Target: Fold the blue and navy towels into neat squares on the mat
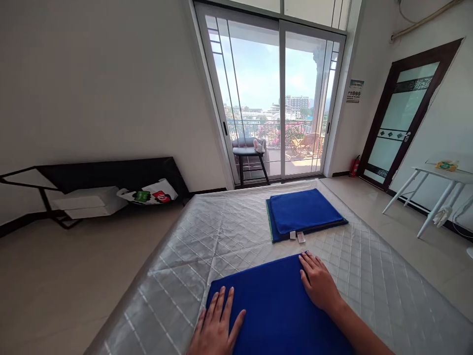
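Note:
A blue cloth (273,310) lies flat on the quilted silver-grey mattress (181,266), its near part cut off by the frame's bottom edge. On the cloth's left edge rests my left hand (216,323), fingers stretched out and thumb apart. My right hand (320,283) lies flat near the far right corner of the same cloth, its fingers extended. Neither hand grips anything. Beyond them sits a stack of folded blue cloths (305,211), with small white tags sticking out along its near edge.
Past the mattress is a sliding glass door (281,98) with a dark stool (249,153) by it. A black frame (111,172) holding white packages stands along the left wall. To the right are a small white table (439,175), a fire extinguisher (354,166) and a brown-framed door (402,113).

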A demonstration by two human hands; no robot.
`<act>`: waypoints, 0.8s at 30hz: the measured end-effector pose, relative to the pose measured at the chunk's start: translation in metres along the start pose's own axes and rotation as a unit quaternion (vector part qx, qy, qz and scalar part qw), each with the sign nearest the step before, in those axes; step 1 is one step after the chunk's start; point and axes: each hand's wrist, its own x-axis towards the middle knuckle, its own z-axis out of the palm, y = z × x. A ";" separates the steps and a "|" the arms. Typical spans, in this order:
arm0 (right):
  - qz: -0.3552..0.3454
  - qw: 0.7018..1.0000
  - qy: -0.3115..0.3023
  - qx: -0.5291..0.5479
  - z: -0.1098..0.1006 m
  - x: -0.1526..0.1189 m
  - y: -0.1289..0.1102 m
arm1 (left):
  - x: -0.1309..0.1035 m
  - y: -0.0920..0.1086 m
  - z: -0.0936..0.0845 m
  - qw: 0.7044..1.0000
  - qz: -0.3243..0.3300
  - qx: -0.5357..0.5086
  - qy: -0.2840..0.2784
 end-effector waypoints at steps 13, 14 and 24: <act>0.029 0.999 -0.026 0.025 -0.021 0.006 -0.013 | 0.021 0.018 -0.049 0.998 -0.047 0.006 -0.029; 0.031 0.999 -0.028 0.027 -0.021 0.006 -0.013 | 0.022 0.017 -0.049 0.999 -0.042 -0.001 -0.027; 0.027 0.999 -0.030 0.030 -0.007 0.013 -0.008 | 0.027 0.004 -0.035 0.999 -0.041 -0.018 -0.031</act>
